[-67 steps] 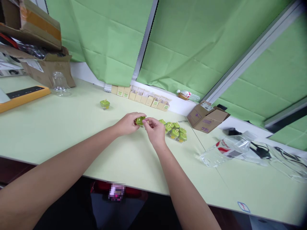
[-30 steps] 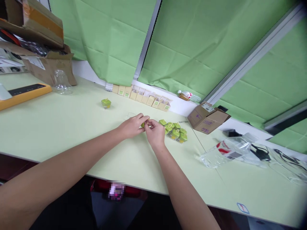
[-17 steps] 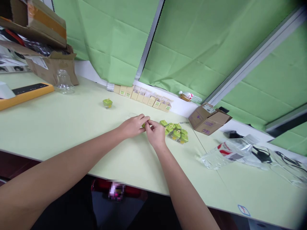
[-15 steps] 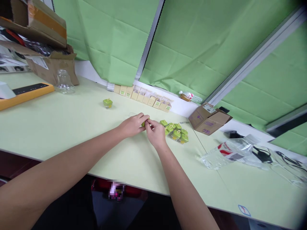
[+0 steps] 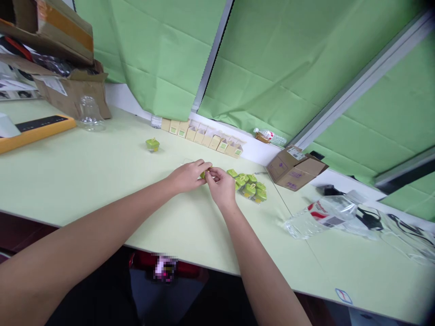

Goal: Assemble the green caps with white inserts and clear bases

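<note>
Over the middle of the table, my left hand [image 5: 189,175] is closed on a small green-lidded container [image 5: 203,174], mostly hidden by the fingers. My right hand [image 5: 220,184] meets it from the other side, thumb and fingertips pinched at the container's edge. Just right of my right hand stands a cluster of several clear containers with green lids [image 5: 250,189] and pale loops on top. One more green-lidded container [image 5: 152,145] stands alone, farther back to the left. Something thin and clear [image 5: 186,161] lies behind my left hand.
Several small cardboard boxes [image 5: 202,136] line the wall. A brown carton [image 5: 295,168], a large clear plastic bottle [image 5: 319,216] and cables [image 5: 408,231] are on the right. At left are an orange-edged device [image 5: 41,129], a clear jar [image 5: 91,115] and an open carton [image 5: 74,93].
The fingers of my right hand have shifted slightly against the small container. My left hand keeps its hold, and the other things stay in place.
</note>
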{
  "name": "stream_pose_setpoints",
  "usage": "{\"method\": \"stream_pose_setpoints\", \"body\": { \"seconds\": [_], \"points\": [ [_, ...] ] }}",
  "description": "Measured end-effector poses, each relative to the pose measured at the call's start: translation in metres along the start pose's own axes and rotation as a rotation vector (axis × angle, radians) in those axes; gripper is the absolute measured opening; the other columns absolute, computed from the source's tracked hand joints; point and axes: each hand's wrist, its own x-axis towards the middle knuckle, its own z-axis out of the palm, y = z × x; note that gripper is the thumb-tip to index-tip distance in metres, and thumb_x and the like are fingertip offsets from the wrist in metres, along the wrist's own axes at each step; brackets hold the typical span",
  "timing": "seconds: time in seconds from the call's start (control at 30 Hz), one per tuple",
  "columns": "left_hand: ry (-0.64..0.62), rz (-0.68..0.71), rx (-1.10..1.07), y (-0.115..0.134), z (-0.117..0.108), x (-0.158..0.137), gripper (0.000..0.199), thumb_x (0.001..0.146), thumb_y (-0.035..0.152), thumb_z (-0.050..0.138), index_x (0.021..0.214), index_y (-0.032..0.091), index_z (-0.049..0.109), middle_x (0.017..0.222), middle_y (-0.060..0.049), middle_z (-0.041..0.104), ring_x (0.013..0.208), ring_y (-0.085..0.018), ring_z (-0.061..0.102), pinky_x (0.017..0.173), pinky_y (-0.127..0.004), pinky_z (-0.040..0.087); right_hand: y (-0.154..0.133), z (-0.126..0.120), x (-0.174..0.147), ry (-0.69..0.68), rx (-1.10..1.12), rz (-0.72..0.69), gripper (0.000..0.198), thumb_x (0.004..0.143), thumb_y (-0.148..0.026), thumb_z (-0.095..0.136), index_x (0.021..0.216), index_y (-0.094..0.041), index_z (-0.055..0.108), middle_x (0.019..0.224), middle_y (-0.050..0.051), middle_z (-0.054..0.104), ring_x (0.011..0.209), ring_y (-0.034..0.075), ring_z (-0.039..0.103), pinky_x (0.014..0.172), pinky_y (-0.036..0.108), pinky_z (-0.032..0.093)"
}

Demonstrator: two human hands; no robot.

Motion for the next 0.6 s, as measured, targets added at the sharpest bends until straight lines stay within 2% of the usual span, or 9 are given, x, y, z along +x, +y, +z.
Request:
{"method": "stream_pose_setpoints", "body": {
  "seconds": [0.13,0.23,0.43,0.6],
  "points": [
    [0.027,-0.001,-0.029,-0.003,-0.001,0.000,0.032,0.091,0.033,0.054,0.121,0.022,0.055,0.107,-0.007,0.061,0.086,-0.021,0.063,0.070,-0.031,0.046,0.007,-0.001,0.006,-0.079,0.149,0.000,0.023,0.085,-0.038,0.060,0.094,-0.022,0.074,0.090,0.003,0.076,0.071,0.016,0.066,0.071,0.028,0.052],
    [0.027,0.014,-0.022,-0.005,-0.001,0.000,0.032,0.090,0.035,0.055,0.120,0.023,0.055,0.107,-0.007,0.062,0.087,-0.021,0.063,0.069,-0.030,0.046,0.012,-0.001,0.008,-0.107,0.182,0.015,0.023,0.084,-0.038,0.062,0.093,-0.022,0.076,0.088,0.002,0.076,0.070,0.016,0.065,0.071,0.029,0.053],
    [0.035,0.053,-0.010,-0.005,0.000,0.000,0.028,0.089,0.031,0.058,0.116,0.023,0.056,0.100,-0.005,0.065,0.088,-0.020,0.063,0.068,-0.029,0.044,0.010,-0.001,0.005,-0.048,0.097,0.000,0.021,0.083,-0.039,0.064,0.089,-0.024,0.078,0.084,-0.001,0.076,0.071,0.017,0.063,0.071,0.030,0.051],
    [0.075,0.084,0.000,-0.004,0.002,0.000,0.030,0.089,0.031,0.058,0.117,0.021,0.056,0.101,-0.006,0.065,0.091,-0.021,0.062,0.070,-0.030,0.045,0.008,0.000,0.005,-0.016,0.184,0.053,0.020,0.080,-0.038,0.067,0.089,-0.024,0.078,0.087,0.001,0.076,0.075,0.019,0.068,0.070,0.031,0.053]
  ]
}}
